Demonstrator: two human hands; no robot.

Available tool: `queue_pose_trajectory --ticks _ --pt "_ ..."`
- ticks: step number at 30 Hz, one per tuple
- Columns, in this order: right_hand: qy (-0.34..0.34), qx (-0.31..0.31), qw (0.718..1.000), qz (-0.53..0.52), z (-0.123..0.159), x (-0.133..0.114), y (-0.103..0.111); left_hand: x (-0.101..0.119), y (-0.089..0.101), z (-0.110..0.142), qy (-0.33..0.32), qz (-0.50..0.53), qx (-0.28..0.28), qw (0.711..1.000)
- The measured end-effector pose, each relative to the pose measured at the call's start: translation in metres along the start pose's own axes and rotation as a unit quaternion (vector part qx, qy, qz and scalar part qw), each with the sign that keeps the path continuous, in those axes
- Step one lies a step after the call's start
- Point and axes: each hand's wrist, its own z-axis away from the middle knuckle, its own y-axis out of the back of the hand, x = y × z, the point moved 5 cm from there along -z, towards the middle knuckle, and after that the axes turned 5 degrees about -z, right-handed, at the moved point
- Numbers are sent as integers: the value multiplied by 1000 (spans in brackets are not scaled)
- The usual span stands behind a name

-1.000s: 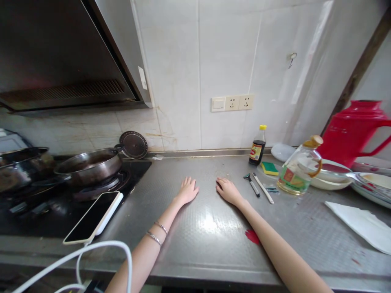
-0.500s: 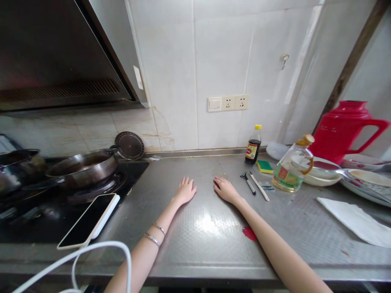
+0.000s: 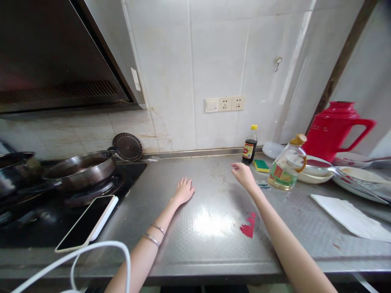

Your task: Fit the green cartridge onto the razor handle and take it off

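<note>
My left hand lies flat on the steel counter, fingers stretched out, holding nothing. Over the counter to the right is my right hand, its fingers bent inward and mostly hidden, so its grip cannot be made out. That hand and wrist cover the spot where a razor and a white-handled brush lay. Just beyond it stands a soy sauce bottle with a yellow cap, and beside that a yellow and green sponge. Small dark green strips lie right of the wrist. A torn red patch shows beside my right forearm.
Right of the sponge stand an oil bottle, a red thermos jug, stacked dishes and white paper. On the left are a pan on the stove, a phone and a looping white cable.
My right hand has moved right from flat on the counter, its fingers now bent, covering the razor and white-handled brush. More of the red patch shows. My left hand stays put.
</note>
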Motion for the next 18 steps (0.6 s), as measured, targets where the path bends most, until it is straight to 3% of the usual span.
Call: queue_pose_trajectory --ticks 3,6,11,18 --pt "-79 -32 995 51 2 27 21 1 0 0 -1 -4 -6 1000" --pt "-131 -77 982 112 14 42 28 1 0 -1 0 -9 -11 1000" --pt "-182 -122 964 150 29 51 21 2 2 0 -5 -36 -8 999" --pt "-206 -161 951 163 28 54 9 3 2 1 -1 -69 -15 997"
